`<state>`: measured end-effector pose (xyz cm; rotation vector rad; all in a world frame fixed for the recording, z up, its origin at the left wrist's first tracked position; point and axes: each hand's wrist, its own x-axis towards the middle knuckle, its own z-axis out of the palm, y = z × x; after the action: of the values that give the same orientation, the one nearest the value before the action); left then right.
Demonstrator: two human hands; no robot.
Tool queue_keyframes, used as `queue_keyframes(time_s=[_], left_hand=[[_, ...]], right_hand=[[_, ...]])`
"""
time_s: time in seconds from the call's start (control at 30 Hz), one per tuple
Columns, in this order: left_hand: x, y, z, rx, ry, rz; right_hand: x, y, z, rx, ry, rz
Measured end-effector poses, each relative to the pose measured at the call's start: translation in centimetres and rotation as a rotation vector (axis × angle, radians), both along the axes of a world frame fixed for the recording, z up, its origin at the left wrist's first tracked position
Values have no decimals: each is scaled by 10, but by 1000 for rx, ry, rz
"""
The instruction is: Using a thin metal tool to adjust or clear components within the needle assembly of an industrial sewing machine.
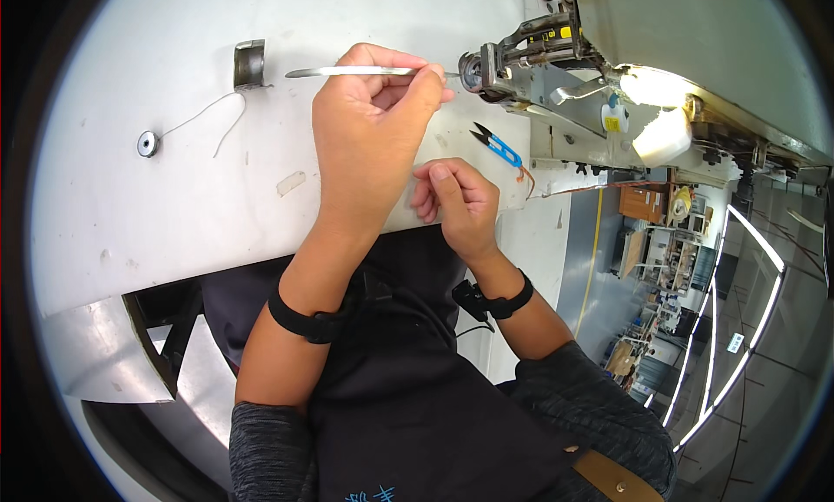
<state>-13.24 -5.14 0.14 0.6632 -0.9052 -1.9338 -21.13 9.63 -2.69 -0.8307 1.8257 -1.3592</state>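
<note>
My left hand (373, 124) pinches a pair of metal tweezers (352, 70) between thumb and fingers. Their thin points reach right, up against the round metal hook assembly (470, 71) on the arm of a sewing machine (543, 50); whether they touch it I cannot tell. Close to the table's front edge, my right hand (460, 202) is loosely closed, thumb against the curled fingers, with nothing visible in it. Blue thread snips (497, 144) with dark blades lie just beyond it, beside the machine.
On the white table (191, 215), a bobbin (148, 143) with a loose thread tail lies at the left. A curved metal piece (249, 64) sits farther back. The machine's lit head (660, 111) overhangs the right side. Shelves and boxes (647, 202) stand beyond, across the floor.
</note>
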Motion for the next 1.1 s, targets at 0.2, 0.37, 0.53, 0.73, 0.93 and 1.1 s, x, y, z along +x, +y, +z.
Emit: queue_keyframes(time_s=[0.2, 0.37, 0.53, 0.73, 0.93, 1.1], left_hand=[[-3, 1, -3, -63, -36, 42], [-8, 1, -2, -91, -78, 72], [-12, 1, -8, -178, -126, 166], [-16, -1, -6, -289, -140, 250], [-12, 4, -6, -316, -174, 218], [-14, 2, -2, -332, -239, 200]], right_hand=[[1, 0, -1, -7, 4, 5], [1, 0, -1, -22, 20, 7], [2, 1, -4, -27, 28, 8], [4, 0, -2, -36, 57, 22], [3, 2, -4, -46, 43, 10], [3, 2, -4, -41, 63, 14]])
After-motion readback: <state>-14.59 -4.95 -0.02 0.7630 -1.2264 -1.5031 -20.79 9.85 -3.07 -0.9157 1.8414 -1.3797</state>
